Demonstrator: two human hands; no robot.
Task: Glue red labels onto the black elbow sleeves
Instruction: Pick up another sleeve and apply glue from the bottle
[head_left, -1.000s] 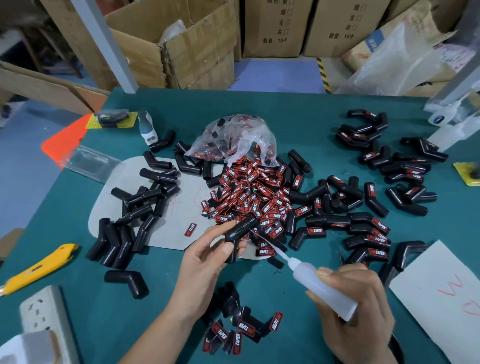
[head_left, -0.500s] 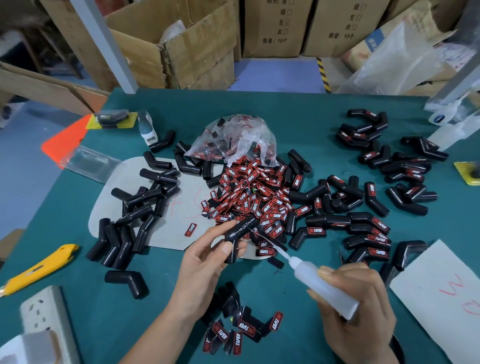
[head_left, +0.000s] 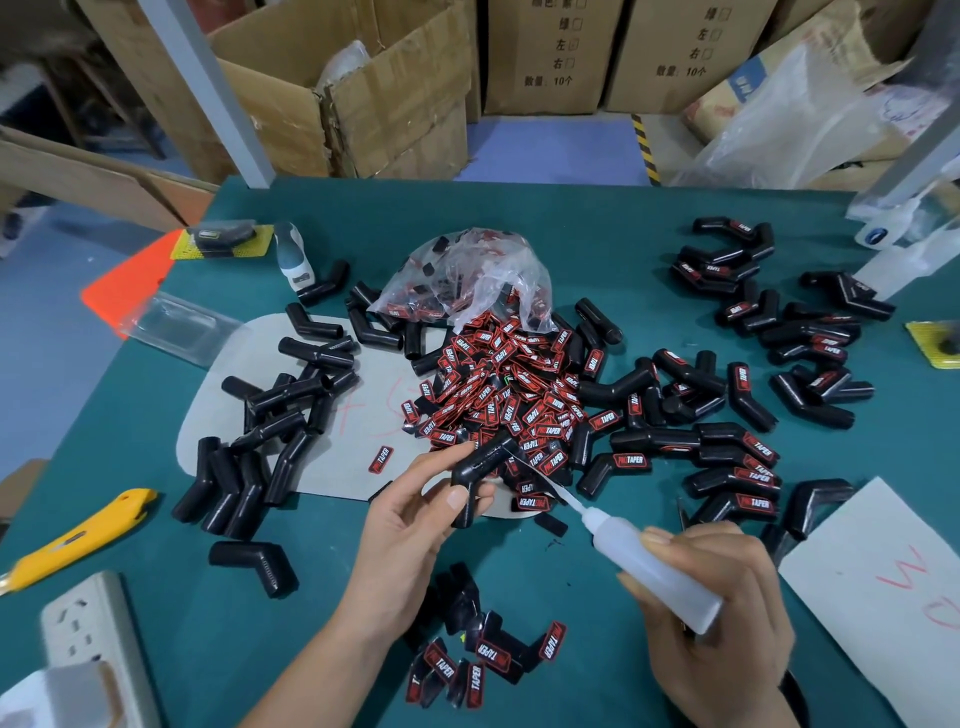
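My left hand (head_left: 415, 525) pinches a black elbow sleeve (head_left: 480, 465) between thumb and fingers, just above the green table. My right hand (head_left: 722, 623) grips a white glue bottle (head_left: 649, 564); its thin nozzle tip touches the upper arm of that sleeve. A heap of red labels (head_left: 509, 395) spills from a clear plastic bag (head_left: 467, 280) right behind the held sleeve. Bare black sleeves (head_left: 275, 415) lie in a pile to the left. Sleeves bearing red labels (head_left: 737, 457) are spread out on the right.
A yellow utility knife (head_left: 78, 535) and a white power strip (head_left: 93, 634) lie at the near left. A few loose labels (head_left: 478, 665) sit between my forearms. White paper (head_left: 883, 587) lies at the right edge, a grey mat (head_left: 358, 457) under the left pile. Cardboard boxes (head_left: 363, 88) stand behind the table.
The nozzle tip has crept slightly along the held sleeve. Both hands stay in nearly the same place.
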